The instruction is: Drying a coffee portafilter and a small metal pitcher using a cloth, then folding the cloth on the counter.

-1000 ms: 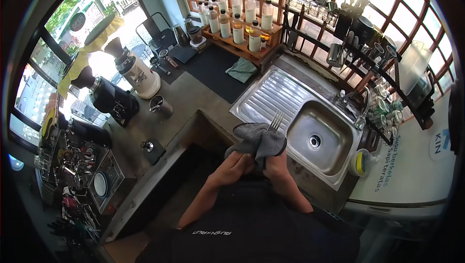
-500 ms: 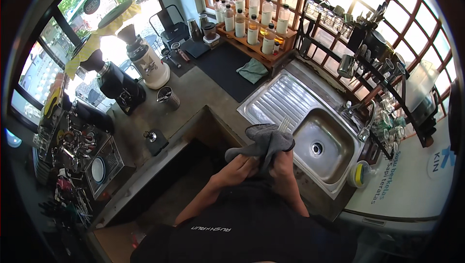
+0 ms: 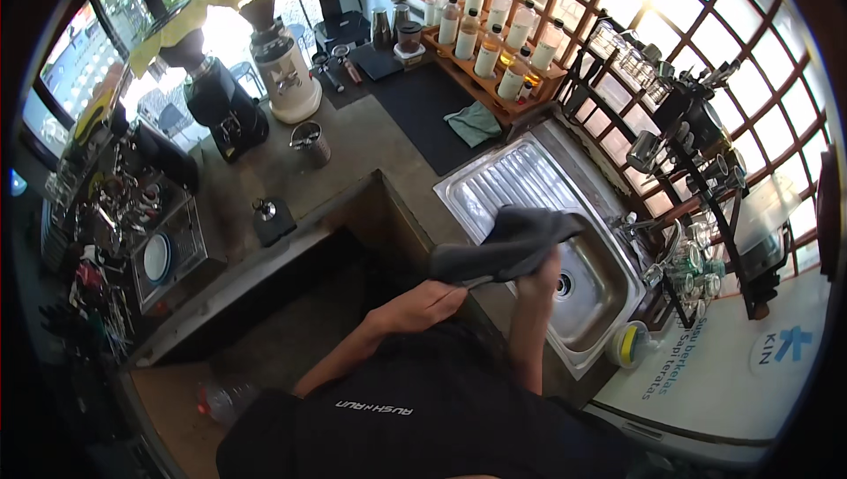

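A dark grey cloth (image 3: 507, 245) is spread and folded in front of me, at the near edge of the steel sink (image 3: 609, 316). My right hand (image 3: 540, 278) grips it from below, fingers mostly covered by the fabric. At the cloth's left corner, my left hand (image 3: 432, 303) is closed in a pinch. A thin pale strip, seemingly the fork's handle (image 3: 481, 282), runs from its fingertips under the cloth; the tines are hidden now.
Left of the sink lie a black mat (image 3: 415, 117) and a green cloth (image 3: 474, 124). Bottles stand in a wooden rack (image 3: 494, 82) by the window. Coffee grinders (image 3: 282, 73) stand far left. A dark rack (image 3: 697, 161) of cups and jugs rises on the right. A yellow-and-white tub (image 3: 628, 344) sits beside the sink.
The grey cloth has gone from bunched to spread out, extending rightward over the sink. The fork's tines, visible above it before, are now covered. My right hand has shifted slightly right.
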### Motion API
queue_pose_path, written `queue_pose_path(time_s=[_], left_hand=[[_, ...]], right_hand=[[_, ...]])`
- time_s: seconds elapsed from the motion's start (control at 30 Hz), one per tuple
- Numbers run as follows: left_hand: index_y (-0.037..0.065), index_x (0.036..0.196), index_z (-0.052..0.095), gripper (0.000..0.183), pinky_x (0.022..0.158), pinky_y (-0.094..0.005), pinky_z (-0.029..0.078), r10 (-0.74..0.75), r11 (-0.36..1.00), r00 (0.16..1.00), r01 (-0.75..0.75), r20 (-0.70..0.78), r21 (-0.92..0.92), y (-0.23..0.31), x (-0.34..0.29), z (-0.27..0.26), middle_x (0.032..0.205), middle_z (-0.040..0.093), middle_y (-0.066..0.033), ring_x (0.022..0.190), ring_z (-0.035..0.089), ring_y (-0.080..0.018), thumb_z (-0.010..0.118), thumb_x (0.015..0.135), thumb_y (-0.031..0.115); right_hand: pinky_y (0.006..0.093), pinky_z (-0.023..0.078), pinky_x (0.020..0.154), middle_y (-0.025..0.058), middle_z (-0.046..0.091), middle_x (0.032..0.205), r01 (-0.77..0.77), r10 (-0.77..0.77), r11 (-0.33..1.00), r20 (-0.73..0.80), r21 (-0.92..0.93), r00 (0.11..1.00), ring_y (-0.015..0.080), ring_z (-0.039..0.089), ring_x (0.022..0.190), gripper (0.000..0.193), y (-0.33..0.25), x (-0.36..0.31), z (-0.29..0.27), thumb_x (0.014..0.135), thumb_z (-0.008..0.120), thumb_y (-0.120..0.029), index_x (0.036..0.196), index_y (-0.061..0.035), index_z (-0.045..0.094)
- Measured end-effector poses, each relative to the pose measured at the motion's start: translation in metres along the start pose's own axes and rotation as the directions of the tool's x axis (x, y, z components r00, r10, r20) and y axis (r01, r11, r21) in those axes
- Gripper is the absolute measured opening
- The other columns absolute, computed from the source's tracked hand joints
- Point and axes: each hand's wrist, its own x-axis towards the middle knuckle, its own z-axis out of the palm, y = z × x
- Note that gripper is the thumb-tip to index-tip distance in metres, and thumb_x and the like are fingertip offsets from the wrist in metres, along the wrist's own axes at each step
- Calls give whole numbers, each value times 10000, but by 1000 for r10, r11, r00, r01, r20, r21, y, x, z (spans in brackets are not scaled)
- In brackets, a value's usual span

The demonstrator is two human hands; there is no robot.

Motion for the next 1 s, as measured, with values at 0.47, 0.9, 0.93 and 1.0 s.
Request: queue_pose_path(time_s=[0.47, 0.9, 0.93, 1.0], left_hand=[[91, 951, 591, 449, 643, -277, 353, 186, 949, 832, -290, -522, -123, -19, 4, -18, 792, 448, 77, 706, 385, -67, 374, 1218, 378], [97, 972, 683, 456, 656, -257, 427, 137, 965, 708, -253, -692, -67, -69, -20, -57, 791, 532, 77, 711, 492, -57, 422, 1214, 382], [97, 972, 683, 456, 656, -257, 427, 139, 963, 699, -261, -701, -69, -69, -21, -60, 791, 532, 77, 711, 492, -57, 422, 1214, 382], [109, 910, 653, 459, 602, -268, 387, 42, 944, 740, -249, -672, -216, -65, -25, -72, 746, 516, 80, 654, 470, -63, 430, 1200, 388]], right_hand=[[305, 557, 907, 53, 753, 1130, -22, 225, 748, 223, -664, 948, 128, 687, 1017, 249, 71, -48, 82, 1051, 700, -155, 1244, -1, 736], [338, 582, 953, 84, 722, 1259, -223, 318, 869, 153, -442, 936, 172, 708, 1088, 324, 128, -9, 119, 1076, 718, -90, 1372, 8, 632], [354, 584, 972, 93, 712, 1274, -262, 343, 886, 162, -382, 925, 191, 708, 1105, 341, 131, -4, 130, 1090, 690, -117, 1398, 3, 607], [370, 585, 991, 103, 702, 1290, -297, 371, 896, 190, -330, 909, 209, 708, 1121, 360, 137, 5, 150, 1103, 663, -143, 1424, -3, 582]])
